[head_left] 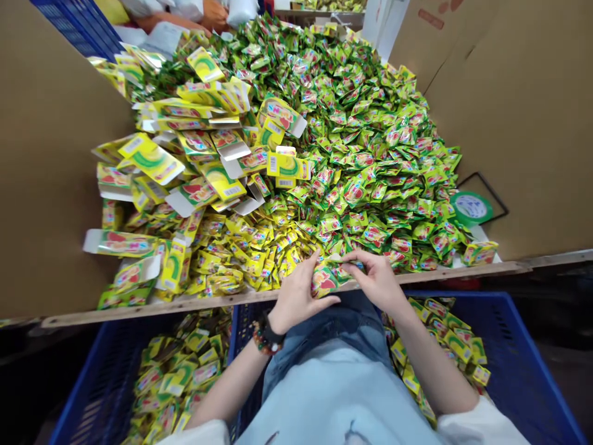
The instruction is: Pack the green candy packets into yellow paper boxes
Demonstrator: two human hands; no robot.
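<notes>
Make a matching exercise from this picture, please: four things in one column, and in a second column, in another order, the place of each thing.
Things
1. Packet
2. Bead bracelet
3. Green roll
4. Right blue crate

Places
A. Beside the cardboard wall
B. Between the left hand and the right hand
C. On the left wrist
D. Below the wooden edge

Right pairs: 1-B, 2-C, 3-A, 4-D
</notes>
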